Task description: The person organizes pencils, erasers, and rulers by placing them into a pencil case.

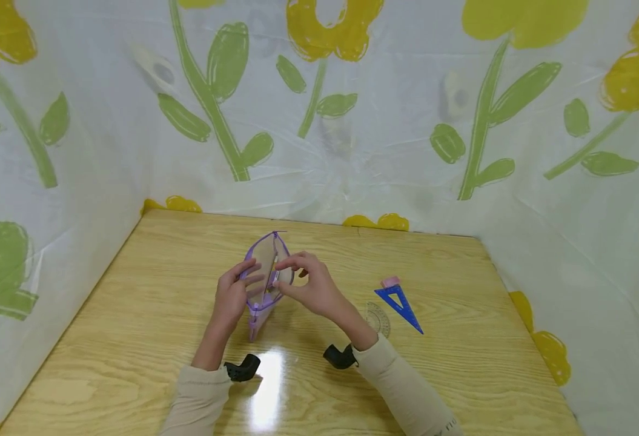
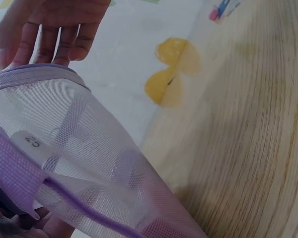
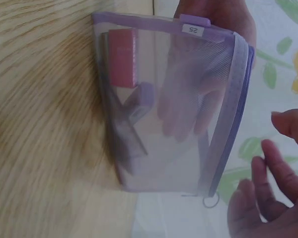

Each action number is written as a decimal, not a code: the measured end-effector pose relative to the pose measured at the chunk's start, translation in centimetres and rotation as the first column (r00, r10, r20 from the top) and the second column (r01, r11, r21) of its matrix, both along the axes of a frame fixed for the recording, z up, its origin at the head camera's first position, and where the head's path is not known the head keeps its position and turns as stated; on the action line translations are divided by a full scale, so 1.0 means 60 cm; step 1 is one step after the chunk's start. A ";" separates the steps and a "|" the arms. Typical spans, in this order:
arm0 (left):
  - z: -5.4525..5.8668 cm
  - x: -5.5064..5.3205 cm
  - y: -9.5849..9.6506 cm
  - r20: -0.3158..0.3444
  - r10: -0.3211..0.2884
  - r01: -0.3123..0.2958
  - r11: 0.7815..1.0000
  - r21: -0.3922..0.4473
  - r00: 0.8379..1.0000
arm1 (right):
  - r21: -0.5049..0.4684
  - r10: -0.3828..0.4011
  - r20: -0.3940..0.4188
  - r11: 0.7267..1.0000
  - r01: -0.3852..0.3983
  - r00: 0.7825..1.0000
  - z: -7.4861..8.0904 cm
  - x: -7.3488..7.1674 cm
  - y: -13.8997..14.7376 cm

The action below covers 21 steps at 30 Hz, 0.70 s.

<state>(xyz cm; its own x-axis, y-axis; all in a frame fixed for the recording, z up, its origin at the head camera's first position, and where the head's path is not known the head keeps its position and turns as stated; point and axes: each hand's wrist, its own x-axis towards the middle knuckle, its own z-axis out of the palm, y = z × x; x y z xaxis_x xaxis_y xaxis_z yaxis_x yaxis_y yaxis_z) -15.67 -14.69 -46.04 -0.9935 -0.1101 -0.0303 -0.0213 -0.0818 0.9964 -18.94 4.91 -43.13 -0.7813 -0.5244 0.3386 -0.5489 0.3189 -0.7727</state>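
Note:
A translucent mesh zip pouch [image 1: 258, 297] with purple edging stands with its mouth spread wide; its side bears a "25" label [image 3: 192, 30]. My left hand [image 1: 232, 293] rests against the pouch's left side with straight fingers, which show through the mesh in the right wrist view. My right hand [image 1: 312, 283] hovers at the mouth on the other side, its thumb and fingers apart with nothing between them. Through the mesh I see a pink block [image 3: 123, 57], a small purple-and-white piece [image 3: 141, 101] and a thin dark stick [image 3: 135, 134] inside.
Right of the pouch, a blue set square [image 1: 400, 306] lies on the wooden table [image 1: 461, 339]. A pink eraser [image 1: 390, 281] touches its top end. Beside it is a clear protractor [image 1: 378, 320], partly behind my right forearm. Flower-printed sheets [image 1: 384, 121] wall the table in.

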 end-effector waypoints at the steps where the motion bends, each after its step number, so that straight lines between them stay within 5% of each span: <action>1: 0.000 0.001 0.000 0.000 0.002 -0.002 1.000 0.001 1.000 | -0.022 0.005 -0.002 1.000 -0.005 1.000 -0.002 0.001 0.003; 8: -0.002 0.000 0.002 0.001 0.023 -0.023 1.000 0.021 1.000 | -0.095 0.003 -0.009 0.995 -0.004 1.000 -0.010 0.008 0.024; 21: 0.001 0.003 0.003 0.019 0.018 -0.018 1.000 -0.005 1.000 | -0.056 -0.055 0.049 0.997 0.057 0.997 -0.033 0.022 0.079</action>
<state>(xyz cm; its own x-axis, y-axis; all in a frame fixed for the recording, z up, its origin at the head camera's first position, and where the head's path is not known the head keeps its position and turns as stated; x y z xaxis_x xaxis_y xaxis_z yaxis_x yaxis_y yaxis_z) -15.50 -14.51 -45.96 -0.9906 -0.1277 -0.0484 -0.0387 -0.0776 0.9962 -17.64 9.64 -45.10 -0.8247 -0.4603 0.3286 -0.4937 0.3025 -0.8153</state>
